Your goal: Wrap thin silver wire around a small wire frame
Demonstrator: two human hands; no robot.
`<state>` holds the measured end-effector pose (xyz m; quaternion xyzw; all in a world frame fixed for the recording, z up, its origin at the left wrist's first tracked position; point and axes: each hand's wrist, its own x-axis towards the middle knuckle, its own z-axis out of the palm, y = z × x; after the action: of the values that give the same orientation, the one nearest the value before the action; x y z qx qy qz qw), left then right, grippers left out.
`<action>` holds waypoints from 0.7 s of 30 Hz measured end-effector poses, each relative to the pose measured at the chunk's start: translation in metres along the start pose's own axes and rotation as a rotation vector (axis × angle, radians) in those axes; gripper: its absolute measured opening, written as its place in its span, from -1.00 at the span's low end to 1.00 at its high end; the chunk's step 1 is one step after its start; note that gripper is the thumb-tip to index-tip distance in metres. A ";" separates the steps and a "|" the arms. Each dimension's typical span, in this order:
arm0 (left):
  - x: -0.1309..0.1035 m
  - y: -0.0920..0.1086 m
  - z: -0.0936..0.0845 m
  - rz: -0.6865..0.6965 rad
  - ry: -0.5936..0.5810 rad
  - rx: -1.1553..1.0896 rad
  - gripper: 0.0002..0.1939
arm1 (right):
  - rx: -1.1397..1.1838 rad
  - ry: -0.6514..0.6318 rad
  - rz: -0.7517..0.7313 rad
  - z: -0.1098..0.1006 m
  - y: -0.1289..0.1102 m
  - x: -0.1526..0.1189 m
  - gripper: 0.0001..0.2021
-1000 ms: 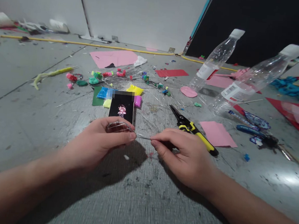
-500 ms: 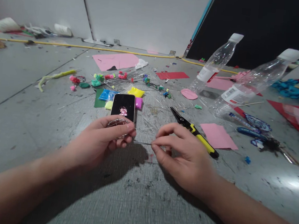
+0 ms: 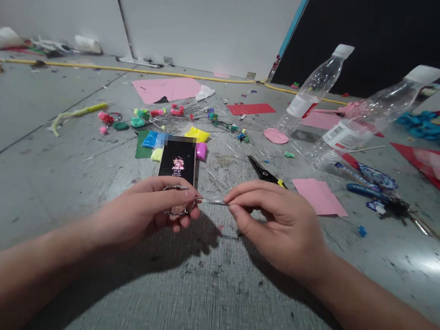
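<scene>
A twisted wire ring (image 3: 179, 213) is pinched between the thumb and fingers of my left hand (image 3: 155, 200). From it a thin straight wire (image 3: 214, 202) runs across to my right hand (image 3: 273, 218), whose thumb and fingertips are closed on the wire's end. Just beyond my left hand lies a phone (image 3: 178, 159) with a lit lock screen, its lower edge hidden. Black pointed pliers (image 3: 263, 170) with yellow on the handle rest behind my right hand, which covers most of the handle.
Coloured clay packets (image 3: 197, 135) surround the phone's far end. Two clear plastic bottles (image 3: 302, 105) (image 3: 345, 137) stand tilted at the right. Pink paper (image 3: 319, 197) lies right of the pliers. Loose wires and clay bits (image 3: 139, 122) are scattered beyond. A yellow cable (image 3: 136, 71) crosses the back.
My right hand has risen slightly and now covers the pliers' handle. The wire between my hands sits higher, the ring is tilted differently, and the phone screen shows the time.
</scene>
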<state>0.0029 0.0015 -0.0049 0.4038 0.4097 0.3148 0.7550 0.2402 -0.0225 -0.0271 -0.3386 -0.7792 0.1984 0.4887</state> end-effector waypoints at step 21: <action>0.001 -0.002 0.000 0.072 0.088 0.041 -0.82 | 0.201 -0.019 0.352 0.000 -0.001 0.001 -0.86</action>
<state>0.0038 0.0012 -0.0067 0.4194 0.4343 0.3505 0.7160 0.2395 -0.0228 -0.0261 -0.4173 -0.6887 0.3609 0.4705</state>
